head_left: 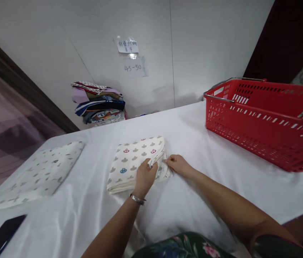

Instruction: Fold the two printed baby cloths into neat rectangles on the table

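A white, mushroom-print fabric rectangle [130,154] looked mostly folded, three-o'clock edge [162,169] untidy! Left hand [144,178] and right hand [179,165] pinched it, fingers nearly closed.

I've got one off-white, soft fabric cloth printed with grey-beige mushrooms plus a few red and blue ones [128,159], folded into a roughly rectangular, multi-layer pad. It lies flat, print up, mid-view on the white-draped counter [189,132], slightly skewed to my camera. Left half reads smooth; near-left corner is rounded, and I can see stacked layers along the near edge. Right side is untidy: layers loose and bunched, edge creased, top fold gathered up near the near-right corner. Can't count the layers.
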Action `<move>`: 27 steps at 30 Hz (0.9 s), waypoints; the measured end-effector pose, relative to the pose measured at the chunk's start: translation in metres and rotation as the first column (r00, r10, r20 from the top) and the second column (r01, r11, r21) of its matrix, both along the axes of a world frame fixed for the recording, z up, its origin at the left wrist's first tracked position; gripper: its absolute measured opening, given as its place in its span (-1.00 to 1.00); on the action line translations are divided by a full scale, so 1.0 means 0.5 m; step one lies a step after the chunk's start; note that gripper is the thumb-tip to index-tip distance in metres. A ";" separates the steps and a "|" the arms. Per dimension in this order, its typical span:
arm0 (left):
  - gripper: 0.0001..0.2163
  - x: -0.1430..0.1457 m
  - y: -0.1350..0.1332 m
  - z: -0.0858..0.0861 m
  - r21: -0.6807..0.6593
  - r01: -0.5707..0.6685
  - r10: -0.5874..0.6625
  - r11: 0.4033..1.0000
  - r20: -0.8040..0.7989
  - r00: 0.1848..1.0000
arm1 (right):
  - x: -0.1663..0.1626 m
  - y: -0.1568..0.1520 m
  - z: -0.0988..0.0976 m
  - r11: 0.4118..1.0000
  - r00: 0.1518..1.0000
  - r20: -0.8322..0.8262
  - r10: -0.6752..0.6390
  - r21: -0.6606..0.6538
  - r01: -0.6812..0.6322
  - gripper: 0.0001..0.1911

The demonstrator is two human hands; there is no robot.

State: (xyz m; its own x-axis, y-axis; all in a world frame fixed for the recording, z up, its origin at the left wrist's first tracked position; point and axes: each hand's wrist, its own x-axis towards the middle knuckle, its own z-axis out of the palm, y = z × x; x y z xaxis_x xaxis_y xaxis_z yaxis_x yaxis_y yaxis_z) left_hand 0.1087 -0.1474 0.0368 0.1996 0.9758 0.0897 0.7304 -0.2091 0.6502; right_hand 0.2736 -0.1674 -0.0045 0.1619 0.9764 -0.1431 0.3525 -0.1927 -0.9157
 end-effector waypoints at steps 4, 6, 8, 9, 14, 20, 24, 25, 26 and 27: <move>-0.83 0.001 -0.007 -0.006 0.027 0.021 -0.020 0.999 -0.022 1.000 | -0.012 0.008 -0.003 0.998 0.998 0.028 -0.050 0.031 0.050 -0.83; -0.84 0.000 -0.009 -0.009 0.044 0.040 -0.039 0.998 -0.028 0.999 | -0.008 0.010 -0.004 0.997 0.998 0.002 -0.068 0.042 0.068 -0.86; -0.84 0.000 -0.011 -0.010 0.056 0.059 -0.057 0.997 -0.034 0.998 | -0.002 0.010 -0.005 0.996 0.997 -0.020 -0.079 0.040 0.079 -0.87; -0.85 0.000 -0.012 -0.010 0.059 0.065 -0.062 0.996 -0.041 0.997 | 0.000 0.009 -0.005 0.996 0.996 -0.030 -0.081 0.037 0.082 -0.87; -0.88 0.005 -0.020 -0.008 0.081 0.096 -0.089 0.992 -0.089 0.992 | 0.004 0.002 -0.001 0.997 0.996 -0.070 -0.064 0.037 0.066 -0.86; -0.90 0.014 -0.037 -0.021 0.208 0.230 -0.180 0.951 -0.233 0.956 | 0.007 0.000 -0.002 0.996 0.994 -0.098 -0.049 0.065 0.055 -0.86; -0.89 0.022 -0.051 -0.028 0.287 0.342 -0.213 0.895 -0.398 0.892 | 0.018 0.003 0.000 0.975 0.980 -0.159 -0.121 0.165 0.147 -0.88; -0.88 0.024 -0.053 -0.028 0.299 0.356 -0.212 0.885 -0.421 0.882 | 0.019 0.001 0.003 0.956 0.972 -0.184 -0.149 0.224 0.189 -0.87; -0.89 0.025 -0.056 -0.028 0.310 0.365 -0.210 0.878 -0.436 0.875 | 0.019 -0.002 0.008 0.930 0.965 -0.199 -0.170 0.292 0.224 -0.85; -0.89 0.026 -0.058 -0.029 0.323 0.372 -0.208 0.870 -0.444 0.871 | 0.018 -0.007 0.013 0.900 0.964 -0.192 -0.182 0.362 0.242 -0.83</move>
